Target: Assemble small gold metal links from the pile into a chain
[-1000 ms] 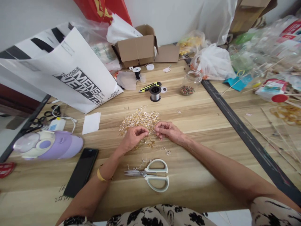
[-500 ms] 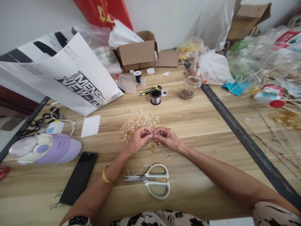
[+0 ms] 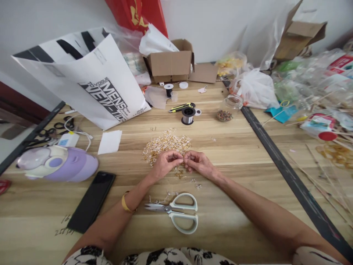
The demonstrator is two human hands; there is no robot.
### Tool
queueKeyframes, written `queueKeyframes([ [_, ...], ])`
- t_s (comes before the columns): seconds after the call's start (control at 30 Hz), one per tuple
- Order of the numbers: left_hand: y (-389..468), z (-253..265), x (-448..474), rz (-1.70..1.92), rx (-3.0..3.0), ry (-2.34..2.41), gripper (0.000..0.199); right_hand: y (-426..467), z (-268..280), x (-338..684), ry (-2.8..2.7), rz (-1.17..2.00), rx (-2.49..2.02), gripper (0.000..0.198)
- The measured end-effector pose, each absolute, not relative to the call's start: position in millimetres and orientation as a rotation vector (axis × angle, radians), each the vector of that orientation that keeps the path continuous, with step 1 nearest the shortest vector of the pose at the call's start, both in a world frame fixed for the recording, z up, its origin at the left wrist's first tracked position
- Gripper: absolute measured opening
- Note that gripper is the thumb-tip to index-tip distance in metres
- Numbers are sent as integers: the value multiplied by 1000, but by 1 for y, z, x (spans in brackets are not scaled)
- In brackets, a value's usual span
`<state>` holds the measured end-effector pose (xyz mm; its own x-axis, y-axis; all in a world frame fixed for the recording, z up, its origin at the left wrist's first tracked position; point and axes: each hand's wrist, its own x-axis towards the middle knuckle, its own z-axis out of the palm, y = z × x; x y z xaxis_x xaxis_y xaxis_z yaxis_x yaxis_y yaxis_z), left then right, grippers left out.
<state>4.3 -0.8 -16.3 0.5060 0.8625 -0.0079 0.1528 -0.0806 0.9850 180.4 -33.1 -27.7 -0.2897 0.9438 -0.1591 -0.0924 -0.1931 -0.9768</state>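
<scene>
My left hand [image 3: 167, 163] and my right hand [image 3: 199, 163] meet fingertip to fingertip at the near edge of a pile of small gold and silver jewelry pieces [image 3: 162, 143]. Both are closed in a pinch; whatever sits between the fingertips is too small to make out. Just below the hands lie a few gold bits [image 3: 179, 173] and a short silver chain piece [image 3: 196, 183]. Nearer to me, scissors with pale handles [image 3: 183, 213] rest flat, blades pointing left, with a thin silver chain [image 3: 162, 199] beside the blades.
Beyond the pile stand a wire spool [image 3: 188, 116], a yellow-black utility knife [image 3: 180, 107] and a glass jar of beads [image 3: 227, 110]. To the left are a black phone [image 3: 91, 201], a purple bottle [image 3: 63, 163], white paper [image 3: 109, 142] and a large white bag [image 3: 91, 86]. Plastic bags [image 3: 253, 88] lie right.
The camera view has shifted slightly, so background things appear a little further right. Both hands stay pinched together at the pile with only slight finger movement.
</scene>
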Motion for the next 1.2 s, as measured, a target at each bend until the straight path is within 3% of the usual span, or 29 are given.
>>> queueKeyframes([
  [1.2, 1, -10, -3, 787, 1346, 894, 13, -37, -29, 178, -1373, 1503, -1156, 24],
])
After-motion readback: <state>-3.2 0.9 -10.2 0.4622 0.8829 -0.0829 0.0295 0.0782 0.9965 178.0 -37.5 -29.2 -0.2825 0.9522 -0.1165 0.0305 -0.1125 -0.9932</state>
